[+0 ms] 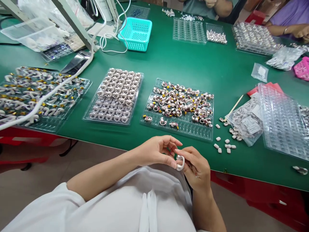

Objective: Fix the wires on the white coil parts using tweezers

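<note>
Both my hands are together at the near edge of the green table, just above my lap. A small white oval plastic part sits between them. My right hand has its fingers curled around the part. My left hand pinches at it from the left with thumb and fingertips. Directly beyond my hands lies a clear tray heaped with loose white and copper-coloured parts.
A clear tray of neatly seated white parts lies left of centre, and another with gold-tipped parts lies far left under a white cable. Small white caps, bagged parts, stacked empty trays sit right. A teal basket and other people's arms are at the far side.
</note>
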